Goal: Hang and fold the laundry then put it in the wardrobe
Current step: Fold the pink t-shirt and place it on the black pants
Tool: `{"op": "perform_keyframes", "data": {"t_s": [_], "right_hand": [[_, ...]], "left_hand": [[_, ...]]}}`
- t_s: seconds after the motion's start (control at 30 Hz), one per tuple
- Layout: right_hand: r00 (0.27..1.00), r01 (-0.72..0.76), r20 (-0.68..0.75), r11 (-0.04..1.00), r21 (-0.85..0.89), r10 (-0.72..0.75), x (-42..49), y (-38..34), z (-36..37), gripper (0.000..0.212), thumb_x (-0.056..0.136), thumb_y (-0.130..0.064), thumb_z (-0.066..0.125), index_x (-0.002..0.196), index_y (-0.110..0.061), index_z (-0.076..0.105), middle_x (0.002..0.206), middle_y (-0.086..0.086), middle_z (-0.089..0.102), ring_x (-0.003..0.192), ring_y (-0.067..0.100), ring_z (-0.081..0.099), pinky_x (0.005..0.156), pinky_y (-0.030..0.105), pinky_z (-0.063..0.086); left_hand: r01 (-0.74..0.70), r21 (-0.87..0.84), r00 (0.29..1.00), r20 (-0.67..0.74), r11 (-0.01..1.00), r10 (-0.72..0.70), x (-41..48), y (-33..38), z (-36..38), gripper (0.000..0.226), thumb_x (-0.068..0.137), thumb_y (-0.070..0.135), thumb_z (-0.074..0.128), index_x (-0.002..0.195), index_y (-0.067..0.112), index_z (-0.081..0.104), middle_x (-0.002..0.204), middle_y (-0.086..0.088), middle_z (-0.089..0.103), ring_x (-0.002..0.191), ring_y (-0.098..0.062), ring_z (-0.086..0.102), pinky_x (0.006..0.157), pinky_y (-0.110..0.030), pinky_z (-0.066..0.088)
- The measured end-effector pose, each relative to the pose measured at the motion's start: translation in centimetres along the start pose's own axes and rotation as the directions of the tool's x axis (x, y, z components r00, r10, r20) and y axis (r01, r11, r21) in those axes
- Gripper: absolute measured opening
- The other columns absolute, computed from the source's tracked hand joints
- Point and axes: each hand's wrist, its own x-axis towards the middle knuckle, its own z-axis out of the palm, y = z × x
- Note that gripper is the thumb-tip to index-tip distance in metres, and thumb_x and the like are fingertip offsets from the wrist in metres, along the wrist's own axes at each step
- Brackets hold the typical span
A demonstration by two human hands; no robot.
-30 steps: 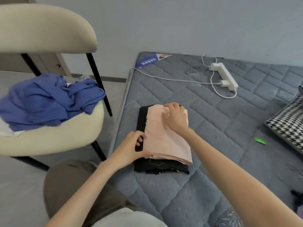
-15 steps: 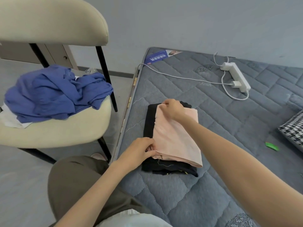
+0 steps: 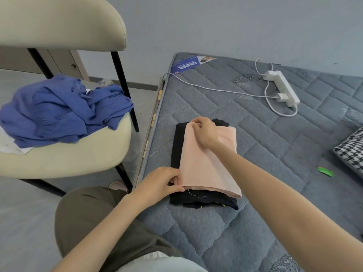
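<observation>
A folded pink garment [image 3: 208, 163] lies on top of a folded black garment [image 3: 177, 146] on the grey quilted mattress [image 3: 265, 154]. My left hand [image 3: 163, 182] pinches the pink garment's near left corner. My right hand [image 3: 205, 130] pinches its far left corner, with my forearm crossing over the fabric. A crumpled blue garment [image 3: 62, 108] is heaped on the cream chair [image 3: 78, 154] to the left, with a bit of white cloth [image 3: 9, 148] under it.
A white power strip [image 3: 282, 89] with a plugged charger and white cable lies at the mattress's far side. A houndstooth cushion [image 3: 351, 148] and a small green item [image 3: 325, 171] are at the right. A cabinet stands behind the chair, against the grey wall.
Both hands slid to the pink garment's left edge and now pinch its two left corners. The view has shifted left, so the chair and blue heap show more.
</observation>
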Motion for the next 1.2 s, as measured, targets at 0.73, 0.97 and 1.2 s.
{"op": "perform_keyframes", "data": {"t_s": [0.73, 0.97, 1.2], "right_hand": [[0.994, -0.101, 0.048, 0.994, 0.052, 0.098, -9.7, 8.3, -1.6, 0.049, 0.103, -0.040, 0.021, 0.147, -0.044, 0.001, 0.156, -0.017, -0.017, 0.146, 0.016, -0.013, 0.119, 0.041, 0.011], [0.983, -0.165, -0.042, 0.960, 0.228, 0.179, -9.3, 8.0, -2.0, 0.051, 0.100, -0.042, 0.034, 0.147, -0.043, 0.016, 0.154, -0.002, 0.017, 0.135, 0.018, 0.033, 0.098, 0.029, 0.032], [0.986, -0.132, -0.065, 0.948, 0.288, 0.157, -8.3, 7.2, -2.7, 0.052, 0.096, -0.032, 0.047, 0.145, -0.040, 0.028, 0.135, -0.001, 0.032, 0.111, 0.014, 0.047, 0.094, 0.028, 0.038]], "left_hand": [[0.252, 0.356, 0.946, -0.289, 0.900, -0.150, 10.5, 2.7, 7.3, 0.063, 0.085, 0.049, -0.013, 0.144, 0.028, -0.017, 0.154, 0.009, -0.024, 0.142, -0.009, -0.022, 0.116, -0.042, -0.012], [0.311, -0.151, 0.857, -0.383, 0.938, -0.345, 9.8, 2.4, 6.3, 0.053, 0.098, 0.043, 0.036, 0.148, 0.035, 0.022, 0.160, 0.001, 0.000, 0.145, -0.017, 0.009, 0.113, -0.037, 0.025], [0.196, -0.431, 0.802, -0.447, 0.881, -0.397, 10.0, 2.4, 4.5, 0.049, 0.087, 0.024, 0.065, 0.135, 0.023, 0.051, 0.142, 0.000, 0.038, 0.129, -0.011, 0.038, 0.101, -0.014, 0.022]]}}
